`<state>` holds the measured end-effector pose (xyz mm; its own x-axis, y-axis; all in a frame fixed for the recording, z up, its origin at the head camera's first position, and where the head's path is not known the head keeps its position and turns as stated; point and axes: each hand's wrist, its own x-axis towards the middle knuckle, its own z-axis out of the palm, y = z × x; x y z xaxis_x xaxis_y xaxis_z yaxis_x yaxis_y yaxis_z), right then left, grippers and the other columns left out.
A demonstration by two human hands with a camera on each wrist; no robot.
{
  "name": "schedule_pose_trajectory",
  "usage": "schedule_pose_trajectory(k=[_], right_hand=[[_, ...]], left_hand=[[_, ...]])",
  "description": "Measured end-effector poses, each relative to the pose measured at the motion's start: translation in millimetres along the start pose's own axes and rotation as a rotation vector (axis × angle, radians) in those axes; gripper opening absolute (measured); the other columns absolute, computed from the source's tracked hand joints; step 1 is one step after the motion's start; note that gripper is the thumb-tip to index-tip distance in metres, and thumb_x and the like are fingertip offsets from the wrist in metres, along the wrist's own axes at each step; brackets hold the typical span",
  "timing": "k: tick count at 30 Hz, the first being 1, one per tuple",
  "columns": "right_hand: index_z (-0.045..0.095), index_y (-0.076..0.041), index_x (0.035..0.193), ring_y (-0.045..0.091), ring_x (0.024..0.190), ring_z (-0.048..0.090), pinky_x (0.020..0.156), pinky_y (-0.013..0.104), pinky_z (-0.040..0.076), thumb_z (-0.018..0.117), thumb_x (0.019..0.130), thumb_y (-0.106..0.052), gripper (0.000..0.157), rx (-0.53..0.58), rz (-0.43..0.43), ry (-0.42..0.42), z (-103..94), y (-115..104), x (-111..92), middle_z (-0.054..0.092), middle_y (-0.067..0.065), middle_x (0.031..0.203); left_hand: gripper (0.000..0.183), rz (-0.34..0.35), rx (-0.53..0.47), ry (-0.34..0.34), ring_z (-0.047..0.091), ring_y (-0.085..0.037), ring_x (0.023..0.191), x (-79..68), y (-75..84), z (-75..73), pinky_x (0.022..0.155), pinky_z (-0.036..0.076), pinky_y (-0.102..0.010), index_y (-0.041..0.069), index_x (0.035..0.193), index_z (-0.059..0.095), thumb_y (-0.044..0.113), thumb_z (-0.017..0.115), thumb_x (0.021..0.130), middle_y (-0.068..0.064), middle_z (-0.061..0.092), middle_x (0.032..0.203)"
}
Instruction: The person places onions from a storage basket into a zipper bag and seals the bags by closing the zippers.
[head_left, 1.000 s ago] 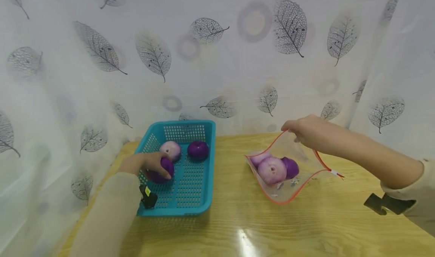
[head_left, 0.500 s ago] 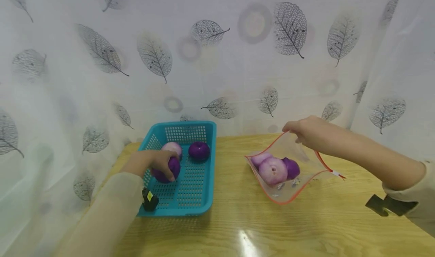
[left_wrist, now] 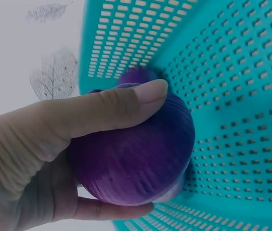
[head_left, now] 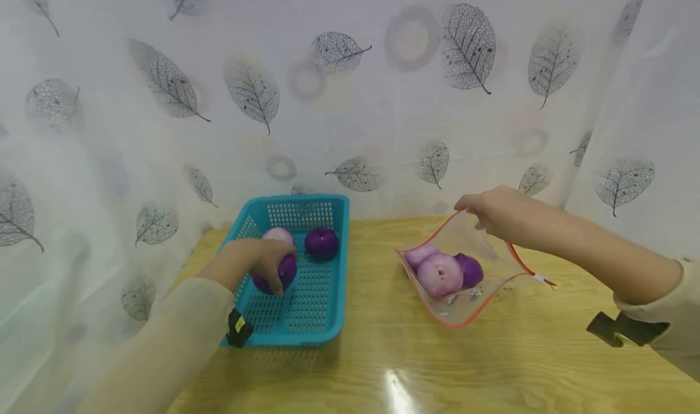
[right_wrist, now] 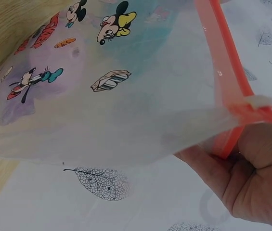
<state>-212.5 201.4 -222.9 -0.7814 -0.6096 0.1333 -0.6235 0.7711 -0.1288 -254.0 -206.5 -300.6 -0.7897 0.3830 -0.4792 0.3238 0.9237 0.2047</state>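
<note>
My left hand (head_left: 261, 261) grips a dark purple onion (left_wrist: 136, 159) inside the left part of the blue plastic basket (head_left: 345, 268). In the left wrist view the thumb lies over the onion's top and a finger runs beneath it. A pale onion (head_left: 279, 234) and another dark purple onion (head_left: 321, 242) sit at the basket's back. My right hand (head_left: 494, 213) pinches the far edge of a clear zip bag (right_wrist: 140, 120) with an orange-red rim, its mouth spread wide. Two pale onions and a dark purple onion (head_left: 469, 271) lie in the bag.
Basket and bag are on a wooden table (head_left: 377, 353), with a strip of bare wood between them. A white leaf-patterned curtain (head_left: 361, 110) hangs behind and along the left side. Each forearm wears a dark wrist mount (head_left: 626, 329).
My left hand has shifted a little to the right, the gripped onion moving with it and covering more of the pale onion. My right hand and the bag stay nearly still.
</note>
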Motion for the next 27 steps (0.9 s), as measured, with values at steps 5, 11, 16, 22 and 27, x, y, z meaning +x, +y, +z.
schedule_pose_trajectory(k=[5, 11, 16, 22, 27], right_hand=[[0.064, 0.002, 0.109, 0.03, 0.082, 0.068, 0.071, 0.042, 0.056, 0.067, 0.077, 0.008, 0.032, 0.007, 0.013, -0.006, -1.1, -1, 0, 0.071, 0.016, 0.091], [0.062, 0.003, 0.112, 0.033, 0.086, 0.067, 0.073, 0.042, 0.056, 0.067, 0.079, 0.006, 0.033, -0.002, 0.026, -0.025, -1.6, -2, 2, 0.07, 0.017, 0.094], [0.063, 0.003, 0.111, 0.033, 0.086, 0.067, 0.072, 0.042, 0.056, 0.067, 0.079, 0.006, 0.033, -0.004, 0.018, -0.018, -2.4, -2, 2, 0.07, 0.016, 0.093], [0.063, 0.003, 0.11, 0.031, 0.082, 0.067, 0.07, 0.041, 0.056, 0.067, 0.078, 0.007, 0.033, -0.003, 0.019, -0.019, -2.3, -3, 2, 0.07, 0.015, 0.089], [0.062, 0.004, 0.11, 0.032, 0.08, 0.067, 0.068, 0.041, 0.056, 0.069, 0.077, 0.006, 0.034, -0.006, 0.022, -0.031, -1.1, -2, 3, 0.07, 0.016, 0.089]], left_hand=[[0.073, 0.047, 0.105, 0.011, 0.052, -0.035, 0.11, -0.7, 10.1, -4.1, 0.085, 0.048, -0.057, 0.019, 0.123, 0.055, 0.032, 0.088, 0.059, -0.011, 0.057, 0.119], [0.075, 0.076, 0.252, 0.013, 0.056, -0.027, 0.103, -8.0, 28.3, -13.4, 0.08, 0.052, -0.048, 0.024, 0.124, 0.053, 0.037, 0.088, 0.059, -0.005, 0.058, 0.112], [0.072, 0.082, 0.313, 0.027, 0.057, -0.02, 0.094, -16.1, 41.7, -20.4, 0.074, 0.053, -0.041, 0.028, 0.12, 0.053, 0.037, 0.088, 0.058, 0.0, 0.057, 0.105], [0.066, 0.139, 0.324, 0.035, 0.058, -0.019, 0.092, -25.0, 56.8, -23.6, 0.076, 0.052, -0.038, 0.027, 0.115, 0.054, 0.034, 0.088, 0.059, 0.001, 0.056, 0.105], [0.07, 0.212, 0.391, 0.061, 0.059, -0.02, 0.094, -34.8, 70.9, -25.9, 0.079, 0.053, -0.039, 0.024, 0.121, 0.053, 0.033, 0.088, 0.062, -0.003, 0.055, 0.109]])
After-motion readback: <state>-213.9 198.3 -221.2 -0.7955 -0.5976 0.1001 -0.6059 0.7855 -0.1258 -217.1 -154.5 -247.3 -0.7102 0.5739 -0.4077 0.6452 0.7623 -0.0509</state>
